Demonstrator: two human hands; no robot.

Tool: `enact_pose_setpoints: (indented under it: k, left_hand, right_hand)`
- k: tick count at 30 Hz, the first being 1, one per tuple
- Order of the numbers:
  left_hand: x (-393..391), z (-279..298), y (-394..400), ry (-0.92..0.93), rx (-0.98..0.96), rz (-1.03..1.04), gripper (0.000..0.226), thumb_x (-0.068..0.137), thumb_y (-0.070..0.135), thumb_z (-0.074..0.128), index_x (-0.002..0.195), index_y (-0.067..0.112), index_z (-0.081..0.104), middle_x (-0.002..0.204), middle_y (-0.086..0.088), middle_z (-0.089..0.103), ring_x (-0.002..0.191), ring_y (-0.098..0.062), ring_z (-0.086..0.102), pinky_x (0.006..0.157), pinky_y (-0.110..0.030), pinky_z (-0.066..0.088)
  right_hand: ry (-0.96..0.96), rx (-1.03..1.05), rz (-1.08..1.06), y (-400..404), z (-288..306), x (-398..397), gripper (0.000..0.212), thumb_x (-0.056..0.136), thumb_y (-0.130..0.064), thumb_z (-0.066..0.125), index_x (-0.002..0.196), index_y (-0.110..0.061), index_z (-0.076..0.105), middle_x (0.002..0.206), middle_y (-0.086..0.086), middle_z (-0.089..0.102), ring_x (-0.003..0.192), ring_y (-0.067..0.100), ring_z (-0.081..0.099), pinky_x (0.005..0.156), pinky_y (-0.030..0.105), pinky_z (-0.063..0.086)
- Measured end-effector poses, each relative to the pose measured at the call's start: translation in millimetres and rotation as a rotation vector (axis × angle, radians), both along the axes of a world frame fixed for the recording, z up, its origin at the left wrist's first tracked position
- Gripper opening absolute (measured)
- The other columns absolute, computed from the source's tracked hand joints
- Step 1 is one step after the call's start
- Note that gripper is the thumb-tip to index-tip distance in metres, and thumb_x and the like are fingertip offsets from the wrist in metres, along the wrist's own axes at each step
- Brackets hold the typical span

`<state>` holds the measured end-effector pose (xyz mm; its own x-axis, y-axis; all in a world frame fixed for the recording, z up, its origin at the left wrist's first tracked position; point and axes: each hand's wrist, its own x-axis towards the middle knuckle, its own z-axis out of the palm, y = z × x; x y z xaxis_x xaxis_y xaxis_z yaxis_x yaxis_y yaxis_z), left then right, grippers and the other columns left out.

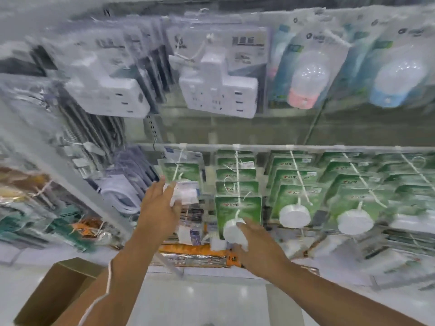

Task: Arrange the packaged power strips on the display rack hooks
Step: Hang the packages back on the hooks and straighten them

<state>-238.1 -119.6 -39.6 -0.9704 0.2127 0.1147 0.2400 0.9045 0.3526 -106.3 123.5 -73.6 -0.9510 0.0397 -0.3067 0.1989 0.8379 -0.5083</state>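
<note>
Up at the lower rack row, the left hand (160,208) reaches forward with straight, spread fingers (157,185) laid against a white packet (184,191) that hangs in front of a green-carded pack (181,171); blur hides whether the thumb curls round the packet, so the hold cannot be told. At about four o'clock from it, the right hand (256,245) lies with relaxed, open fingers (244,228) on the white round plug (233,231) at the foot of the next green pack (237,208), touching it and not closing on it. Further green packs (296,194) with round white plugs hang on hooks to three o'clock, row behind row. Above, at twelve o'clock, white power strips (216,90) in clear packaging hang on the upper row, and to two o'clock hang bulb-shaped lamps (306,81). Grey cable packs (94,128) crowd the rack at ten o'clock. Below the hands lies an orange packet (188,250) on the bottom shelf. A brown carton (54,292) stands on the floor at seven o'clock; its contents are not visible.
</note>
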Motion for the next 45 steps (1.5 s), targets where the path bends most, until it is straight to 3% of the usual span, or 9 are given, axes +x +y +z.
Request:
enact_pose_setpoints:
  k: [3,7,13,20,27,31,35,40,45]
  left_hand:
    - [-21,3,-25,0.003,0.011,-0.015,0.047,0.093,0.011,0.048,0.141,0.008,0.047,0.151,-0.02,0.039,0.14,-0.039,0.032,0.114,-0.052,0.033]
    - [-51,-3,-48,-0.016,0.021,-0.033,0.053,0.088,0.002,0.052,0.14,0.009,0.048,0.145,-0.021,0.047,0.135,-0.04,0.039,0.111,-0.051,0.037]
    - [-79,-12,-53,-0.139,0.038,-0.042,0.048,0.091,0.019,0.055,0.139,0.015,0.05,0.137,-0.014,0.057,0.128,-0.033,0.046,0.108,-0.043,0.04]
    - [-94,-14,-57,-0.128,0.029,-0.13,0.049,0.095,0.025,0.053,0.142,0.014,0.046,0.146,-0.015,0.048,0.137,-0.032,0.037,0.112,-0.041,0.031]
    - [-103,-24,-52,-0.16,-0.013,-0.144,0.05,0.096,0.034,0.05,0.143,0.017,0.047,0.151,-0.012,0.044,0.14,-0.03,0.034,0.114,-0.04,0.03]
    - [-108,-17,-44,-0.151,0.031,-0.104,0.048,0.098,0.032,0.045,0.144,0.018,0.044,0.152,-0.012,0.041,0.141,-0.03,0.032,0.114,-0.042,0.031]
    - [-127,-10,-34,-0.17,0.1,-0.097,0.051,0.092,0.014,0.048,0.143,0.017,0.044,0.148,-0.013,0.045,0.134,-0.033,0.041,0.11,-0.042,0.038]
    - [-153,-12,-12,-0.193,0.018,-0.065,0.05,0.088,0.007,0.049,0.137,0.019,0.046,0.135,-0.014,0.055,0.122,-0.035,0.051,0.099,-0.046,0.047]
    - [-177,-26,-7,-0.098,-0.126,-0.119,0.046,0.082,0.006,0.059,0.126,0.02,0.06,0.111,-0.019,0.066,0.1,-0.039,0.061,0.086,-0.047,0.054]
  right_hand:
    - [0.11,0.029,0.096,-50,19,-18,0.064,0.096,-0.05,0.044,0.152,-0.026,0.027,0.164,-0.006,0.013,0.15,0.013,0.009,0.117,0.025,0.013]
    - [0.21,0.063,0.14,-86,31,-58,0.064,0.095,-0.046,0.046,0.151,-0.02,0.03,0.162,-0.001,0.02,0.15,0.018,0.016,0.118,0.03,0.02]
    - [0.213,0.138,0.114,-98,38,-139,0.061,0.095,-0.038,0.048,0.15,-0.019,0.029,0.16,0.006,0.025,0.147,0.025,0.024,0.115,0.042,0.035]
    - [0.06,0.084,0.101,-94,26,-194,0.052,0.098,-0.027,0.052,0.148,-0.022,0.038,0.152,0.011,0.041,0.137,0.029,0.04,0.112,0.038,0.037]
    - [0.026,0.08,0.04,-99,7,-203,0.028,0.097,-0.013,0.05,0.119,-0.018,0.067,0.113,0.011,0.069,0.099,0.027,0.065,0.082,0.033,0.054]
    - [0.049,0.075,0.043,-101,11,-193,0.026,0.095,-0.003,0.049,0.108,-0.01,0.069,0.098,0.011,0.07,0.082,0.026,0.062,0.066,0.028,0.047]
    - [0.034,0.098,0.106,-105,15,-173,0.023,0.093,-0.004,0.05,0.106,-0.011,0.068,0.096,0.012,0.069,0.085,0.03,0.065,0.073,0.038,0.057]
    - [0.077,0.029,0.08,-104,18,-144,0.024,0.097,-0.013,0.049,0.113,-0.014,0.068,0.101,0.011,0.07,0.085,0.028,0.064,0.073,0.036,0.055]
    - [0.085,0.014,0.048,-92,26,-120,0.015,0.099,-0.008,0.046,0.096,-0.01,0.061,0.064,-0.014,0.041,0.056,-0.002,0.036,0.049,0.02,0.029]
